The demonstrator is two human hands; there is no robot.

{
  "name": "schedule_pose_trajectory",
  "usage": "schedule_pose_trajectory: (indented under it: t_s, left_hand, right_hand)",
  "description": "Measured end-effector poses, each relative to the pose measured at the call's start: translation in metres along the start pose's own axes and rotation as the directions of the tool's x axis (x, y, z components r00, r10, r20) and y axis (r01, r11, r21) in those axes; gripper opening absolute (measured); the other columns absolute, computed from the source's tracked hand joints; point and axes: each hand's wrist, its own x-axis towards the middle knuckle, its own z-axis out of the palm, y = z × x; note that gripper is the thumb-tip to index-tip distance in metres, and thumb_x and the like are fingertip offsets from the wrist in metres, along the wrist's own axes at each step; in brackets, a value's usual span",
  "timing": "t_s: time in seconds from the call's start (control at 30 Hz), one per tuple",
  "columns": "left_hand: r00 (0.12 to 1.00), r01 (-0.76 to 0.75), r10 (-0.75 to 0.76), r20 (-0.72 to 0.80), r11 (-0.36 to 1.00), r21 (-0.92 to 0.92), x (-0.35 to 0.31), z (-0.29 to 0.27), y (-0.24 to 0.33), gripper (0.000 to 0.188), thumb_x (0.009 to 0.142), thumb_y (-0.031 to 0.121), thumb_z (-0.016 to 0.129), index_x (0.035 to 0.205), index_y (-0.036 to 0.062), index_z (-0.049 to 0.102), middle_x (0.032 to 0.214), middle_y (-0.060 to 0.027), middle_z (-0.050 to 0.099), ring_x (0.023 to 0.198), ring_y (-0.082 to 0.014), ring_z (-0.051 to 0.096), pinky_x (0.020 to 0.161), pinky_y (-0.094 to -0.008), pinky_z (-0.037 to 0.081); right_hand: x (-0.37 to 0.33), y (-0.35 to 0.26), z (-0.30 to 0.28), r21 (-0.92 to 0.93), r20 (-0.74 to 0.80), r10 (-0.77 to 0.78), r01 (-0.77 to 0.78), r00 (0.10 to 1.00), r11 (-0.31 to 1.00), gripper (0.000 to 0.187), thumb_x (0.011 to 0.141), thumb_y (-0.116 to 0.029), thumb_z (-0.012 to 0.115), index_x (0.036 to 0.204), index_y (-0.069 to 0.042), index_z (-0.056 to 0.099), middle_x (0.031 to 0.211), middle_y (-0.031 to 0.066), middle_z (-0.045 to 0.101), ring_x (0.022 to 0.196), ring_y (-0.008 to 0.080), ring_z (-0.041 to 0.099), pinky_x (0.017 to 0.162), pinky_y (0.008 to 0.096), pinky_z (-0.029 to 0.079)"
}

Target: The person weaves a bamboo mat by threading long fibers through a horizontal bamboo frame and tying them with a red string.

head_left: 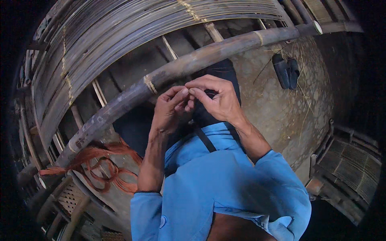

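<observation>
My left hand [172,107] and my right hand [217,96] meet in front of my lap, thumbs and fingertips pinched close together. Whatever lies between the fingertips is too small to make out; a faint thin strand may show beside them. Just beyond the hands runs a thick bamboo pole [213,52], which neither hand appears to touch. To the left, a bundle of orange-brown fibre strands [108,168] hangs over the pole's near end and lies in loops beside my left forearm.
Behind the pole stretches a slatted bamboo platform [120,32] with bindings. Dark slippers [286,71] lie on the earthen floor [265,100] at right, among loose straw. A bamboo stool [350,168] stands at lower right. A woven basket-like piece [71,197] is at lower left.
</observation>
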Motion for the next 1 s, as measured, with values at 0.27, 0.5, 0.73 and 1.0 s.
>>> schedule_pose_trajectory:
  t_s: [0.27, 0.5, 0.73, 1.0]
  left_hand:
    - [0.989, -0.108, 0.123, -0.077, 0.979, 0.171, -0.006, 0.0, 0.0, 0.012, 0.09, 0.01, 0.069, 0.098, 0.0013, 0.067, 0.08, -0.0004, 0.063, 0.069, -0.0077, 0.057, 0.06, -0.0209, 0.044]
    - [0.961, -0.086, 0.181, -0.207, 0.914, 0.397, -0.011, 0.01, 0.007, 0.018, 0.085, 0.017, 0.076, 0.093, 0.0016, 0.072, 0.083, -0.0004, 0.067, 0.07, -0.0064, 0.057, 0.062, -0.0221, 0.046]
    - [0.958, -0.068, 0.178, -0.227, 0.903, 0.423, -0.007, -0.002, 0.009, 0.023, 0.085, 0.022, 0.076, 0.096, 0.0012, 0.076, 0.083, -0.0004, 0.068, 0.072, -0.0067, 0.058, 0.063, -0.0217, 0.046]
    - [0.977, -0.05, 0.149, -0.151, 0.854, 0.517, -0.004, -0.011, 0.051, 0.025, 0.087, 0.023, 0.077, 0.099, 0.0004, 0.077, 0.076, 0.0017, 0.068, 0.067, -0.0054, 0.058, 0.06, -0.0217, 0.044]
  right_hand:
    - [0.0, 0.005, 0.003, -0.077, 0.015, -0.041, 0.042, 0.999, 0.996, 0.011, 0.089, -0.005, 0.07, 0.099, -0.001, 0.071, 0.1, 0.0098, 0.066, 0.091, 0.0173, 0.062, 0.08, 0.0304, 0.05]
    - [-0.001, 0.012, 0.002, 0.048, 0.033, 0.029, -0.031, 0.999, 0.998, 0.01, 0.091, -0.008, 0.07, 0.098, -0.001, 0.071, 0.105, 0.0079, 0.064, 0.091, 0.0142, 0.06, 0.08, 0.028, 0.048]
    - [0.004, -0.001, 0.001, 0.034, 0.124, -0.057, 0.053, 0.991, 0.998, 0.02, 0.086, 0.002, 0.071, 0.105, 0.0, 0.073, 0.103, 0.0103, 0.067, 0.09, 0.0177, 0.066, 0.078, 0.0294, 0.053]
    - [0.051, 0.01, -0.013, -0.123, 0.188, -0.293, 0.318, 0.938, 0.94, 0.011, 0.084, -0.002, 0.074, 0.095, -0.001, 0.074, 0.091, 0.0121, 0.07, 0.076, 0.0203, 0.069, 0.068, 0.0342, 0.055]
